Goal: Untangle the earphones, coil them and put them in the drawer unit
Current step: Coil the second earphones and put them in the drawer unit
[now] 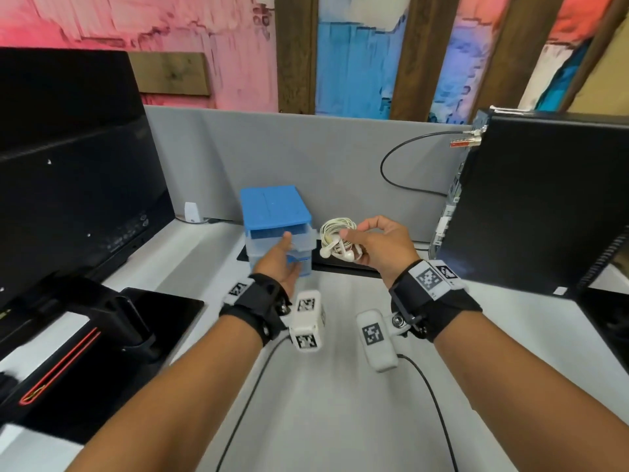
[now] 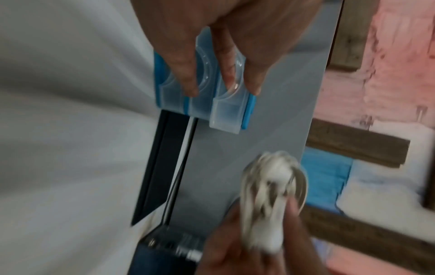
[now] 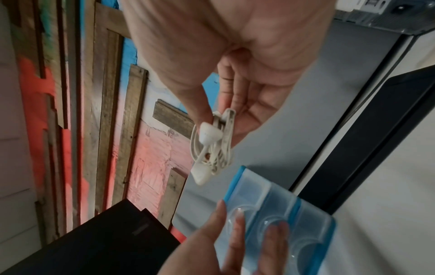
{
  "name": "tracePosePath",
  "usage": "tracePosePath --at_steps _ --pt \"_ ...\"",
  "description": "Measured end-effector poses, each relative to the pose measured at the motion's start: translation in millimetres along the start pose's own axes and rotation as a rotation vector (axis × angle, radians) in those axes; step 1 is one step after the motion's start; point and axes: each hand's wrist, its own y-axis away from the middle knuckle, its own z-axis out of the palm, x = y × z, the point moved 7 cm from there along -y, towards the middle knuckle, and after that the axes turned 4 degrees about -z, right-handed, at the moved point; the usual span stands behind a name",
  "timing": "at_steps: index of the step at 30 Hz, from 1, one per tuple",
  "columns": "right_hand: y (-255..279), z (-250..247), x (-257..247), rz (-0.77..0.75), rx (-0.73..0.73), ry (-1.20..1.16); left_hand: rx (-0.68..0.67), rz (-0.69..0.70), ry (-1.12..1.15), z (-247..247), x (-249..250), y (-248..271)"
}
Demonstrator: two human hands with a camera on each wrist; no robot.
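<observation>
right hand [image 1: 374, 245] pinching coiled white earphones [image 1: 338, 241] between thumb and fingers, holding them in the air just right of the drawer unit [image 1: 277, 229]. both earbuds dangling below the thumb in the right wrist view [image 3: 207, 134]; coil heavily blurred in the left wrist view [image 2: 270, 201], plug end not made out. left hand [image 1: 277, 264] reaching to the drawer fronts with straight fingers [image 2: 188, 81], gripping nothing; fingertips at the translucent drawer fronts, exact contact hard to tell through blur. top drawer [image 1: 282, 245] sticking out past the blue frame, inside hidden by the left hand and the camera angle. lower drawers mostly covered by the left hand in the head view. sitting left of the left hand: black monitor [image 1: 68, 165], cut off by frame edge. standing right of the right hand: black computer tower [image 1: 544, 199], partly cropped. grey partition [image 1: 306, 148] behind the unit.
</observation>
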Motion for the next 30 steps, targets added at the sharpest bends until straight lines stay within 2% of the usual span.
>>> tracePosePath --at_steps 7,10,12,15,17,23,26,30 --pt "-9 27 -20 -0.014 -0.075 0.058 -0.136 -0.076 0.054 -6 -52 33" --pt "-16 51 -20 0.002 -0.145 0.194 -0.159 -0.088 0.061 -10 -57 39" --pt "-17 68 -19 -0.023 -0.213 0.393 -0.154 -0.083 0.047 -13 -58 40" --pt "-14 89 -17 -0.103 -0.356 0.875 -0.149 -0.070 0.016 -17 -60 43" --pt "-16 98 -16 -0.171 -0.397 1.082 -0.148 -0.075 -0.023 -18 -62 44" --pt "-12 115 -19 -0.426 -0.337 1.381 -0.124 -0.067 -0.078 -17 -62 48" --pt "-6 121 -20 -0.540 -0.325 1.447 -0.097 -0.068 -0.088 -20 -59 48" --pt "-6 117 -17 -0.501 -0.331 1.288 -0.076 -0.063 -0.083 -22 -55 47"
